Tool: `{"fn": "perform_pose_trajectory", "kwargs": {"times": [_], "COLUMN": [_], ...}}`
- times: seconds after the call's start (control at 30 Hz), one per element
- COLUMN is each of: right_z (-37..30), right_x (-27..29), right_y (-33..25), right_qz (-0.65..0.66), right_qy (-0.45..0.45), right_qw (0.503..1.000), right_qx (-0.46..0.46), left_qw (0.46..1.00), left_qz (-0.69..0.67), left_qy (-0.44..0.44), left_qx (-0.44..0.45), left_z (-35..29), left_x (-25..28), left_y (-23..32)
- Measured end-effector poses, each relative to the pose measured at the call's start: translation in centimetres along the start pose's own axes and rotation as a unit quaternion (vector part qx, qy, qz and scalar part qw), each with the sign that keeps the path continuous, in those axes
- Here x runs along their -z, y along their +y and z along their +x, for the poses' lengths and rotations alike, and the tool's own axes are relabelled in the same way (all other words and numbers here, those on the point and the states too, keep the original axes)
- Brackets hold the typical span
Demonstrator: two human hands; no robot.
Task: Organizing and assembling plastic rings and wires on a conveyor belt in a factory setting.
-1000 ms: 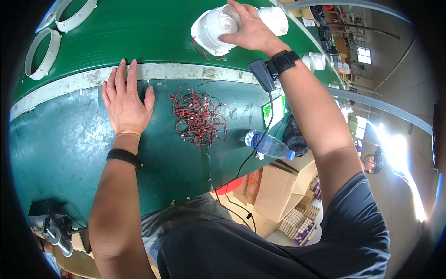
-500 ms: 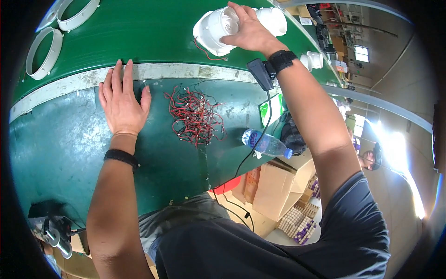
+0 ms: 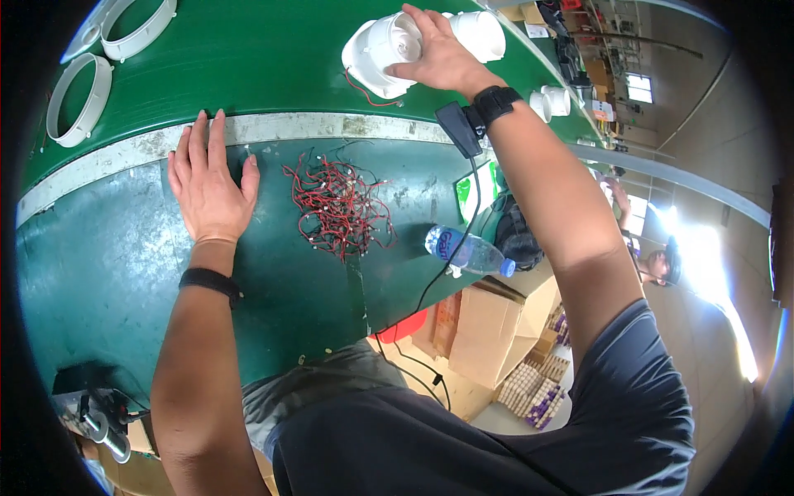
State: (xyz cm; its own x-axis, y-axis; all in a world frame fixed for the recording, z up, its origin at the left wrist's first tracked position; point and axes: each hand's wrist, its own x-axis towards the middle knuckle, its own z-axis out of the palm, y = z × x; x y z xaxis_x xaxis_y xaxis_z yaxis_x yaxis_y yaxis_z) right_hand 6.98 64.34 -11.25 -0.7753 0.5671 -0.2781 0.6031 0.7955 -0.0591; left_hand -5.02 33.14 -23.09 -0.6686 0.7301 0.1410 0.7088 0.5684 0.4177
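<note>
My right hand (image 3: 442,58) is on a white plastic fan housing (image 3: 376,56) at the far side, thumb and fingers around its round opening. A short red wire (image 3: 368,93) trails from the housing's lower edge. Just right of it, partly behind my hand, lies another white round housing (image 3: 484,37). My left hand (image 3: 211,186) rests flat with its fingers spread, holding nothing. Its fingertips reach the pale metal strip (image 3: 289,126) along the green belt (image 3: 248,58). Between my arms, on the dark green table (image 3: 273,322), sits a tangled heap of red and black wires (image 3: 339,207) with small white connectors.
Two white rings (image 3: 80,101) lie at the far left of the belt, and more white parts (image 3: 556,101) farther right. A water bottle (image 3: 470,250) lies by a black cable and a dark bag (image 3: 517,231). Below stands a cardboard box (image 3: 488,331). Another person (image 3: 657,266) is at the right.
The view has shifted slightly. My right hand stays on the fan housing and my left stays flat on the table. At the right, the other person's raised hand has come into sight.
</note>
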Motion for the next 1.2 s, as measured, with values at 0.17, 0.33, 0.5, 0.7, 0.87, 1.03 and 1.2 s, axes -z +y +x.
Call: {"fn": "perform_pose_trajectory", "kwargs": {"times": [0.17, 0.33, 0.5, 0.7, 0.87, 1.03, 1.2], "right_z": [-0.2, -0.3, -0.6, -3.8, -1.1, 0.2, 0.0], "right_x": [-0.1, -0.5, 0.8, -4.0, -7.2, -6.7, -7.3], "right_y": [0.5, 0.3, -1.0, -6.9, -7.2, -5.9, -4.2], "right_qz": [-0.006, -0.037, -0.014, 0.136, 0.204, 0.219, 0.189], "right_qy": [0.005, 0.008, 0.094, 0.095, 0.116, 0.039, 0.054], "right_qw": [1.000, 0.999, 0.994, 0.973, 0.971, 0.973, 0.978], "right_qx": [-0.008, -0.019, 0.058, 0.158, 0.047, -0.068, -0.073], "left_qw": [1.000, 1.000, 1.000, 1.000, 1.000, 1.000, 1.000], "left_qz": [0.007, 0.006, 0.004, 0.004, 0.001, 0.000, 0.002], "left_qy": [-0.001, -0.001, -0.001, 0.003, -0.015, -0.010, -0.004], "left_qx": [-0.002, -0.003, -0.003, -0.006, -0.002, -0.004, -0.007], "left_z": [0.0, 0.1, 0.0, 0.3, 0.4, 0.6, 0.6], "left_x": [0.1, 0.1, -0.1, 0.6, 0.7, 0.8, 0.9], "left_y": [0.1, 0.2, 0.0, 0.1, 0.8, 0.9, 0.8]}}
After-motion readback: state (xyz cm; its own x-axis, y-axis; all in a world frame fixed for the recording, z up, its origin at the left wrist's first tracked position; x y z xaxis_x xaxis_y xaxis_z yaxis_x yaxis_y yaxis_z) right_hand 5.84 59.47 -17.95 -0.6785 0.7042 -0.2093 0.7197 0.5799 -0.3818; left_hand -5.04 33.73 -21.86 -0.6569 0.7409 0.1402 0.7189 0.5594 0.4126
